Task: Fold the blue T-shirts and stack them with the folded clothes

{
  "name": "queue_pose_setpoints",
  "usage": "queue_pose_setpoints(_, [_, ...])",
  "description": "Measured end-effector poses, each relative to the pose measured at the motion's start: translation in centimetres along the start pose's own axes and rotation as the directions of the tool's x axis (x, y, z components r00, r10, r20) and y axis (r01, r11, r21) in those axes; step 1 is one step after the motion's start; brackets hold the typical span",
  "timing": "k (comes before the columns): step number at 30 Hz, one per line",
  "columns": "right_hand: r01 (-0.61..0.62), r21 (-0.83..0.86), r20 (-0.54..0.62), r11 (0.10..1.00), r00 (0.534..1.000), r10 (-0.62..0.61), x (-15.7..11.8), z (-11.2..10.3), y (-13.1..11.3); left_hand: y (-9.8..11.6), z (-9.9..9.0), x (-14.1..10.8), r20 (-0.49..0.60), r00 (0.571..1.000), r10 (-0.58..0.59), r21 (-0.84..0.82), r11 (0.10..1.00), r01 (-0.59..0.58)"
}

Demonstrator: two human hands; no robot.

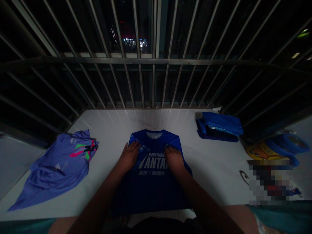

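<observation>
A blue T-shirt (148, 195) with white lettering lies spread on the pale ledge in front of me, its collar toward the window. My left hand (131, 154) rests flat on its left shoulder area, fingers stretched out. On the right side of the chest, my right hand (173, 158) presses on the cloth beside the lettering; its fingers point up and inward and look laid flat. Neither hand appears to grip any fabric. The shirt's lower part falls in shadow between my forearms.
A crumpled purple shirt (63, 165) lies at the left. Folded blue garments (220, 126) are stacked at the back right. A yellow and blue object (265, 149) stands at the right, near a blurred-out patch. Metal bars (153, 61) close off the window along the ledge's far edge.
</observation>
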State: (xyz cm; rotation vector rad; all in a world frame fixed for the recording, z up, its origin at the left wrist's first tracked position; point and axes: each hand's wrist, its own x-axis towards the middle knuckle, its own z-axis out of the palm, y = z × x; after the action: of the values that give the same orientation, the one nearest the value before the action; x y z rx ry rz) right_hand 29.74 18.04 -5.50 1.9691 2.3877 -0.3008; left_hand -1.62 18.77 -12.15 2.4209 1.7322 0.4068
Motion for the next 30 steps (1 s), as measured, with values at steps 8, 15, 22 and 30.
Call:
queue_pose_setpoints(8, [0.039, 0.0, 0.011, 0.999, 0.999, -0.039, 0.0, 0.3, 0.3, -0.3, 1.1, 1.9, 0.023, 1.0, -0.004, -0.003, 1.0, 0.004])
queue_pose_setpoints(15, [0.034, 0.026, 0.004, 0.999, 0.999, -0.034, 0.2, 0.6, 0.5, -0.5, 1.1, 1.3, 0.029, 0.999, 0.031, -0.01, 0.999, -0.031])
queue_pose_setpoints(22, [0.051, 0.071, -0.041, 0.996, 0.998, -0.048, 0.3, 0.9, 0.8, -0.1, 1.3, 1.2, 0.031, 0.999, 0.018, -0.008, 1.0, -0.018])
queue_pose_setpoints(30, [-0.193, 0.08, -0.108, 0.978, 0.974, 0.201, 6.8, -3.6, 6.9, -4.0, -2.3, 6.3, -0.15, 0.954, -0.261, -0.156, 0.959, 0.237])
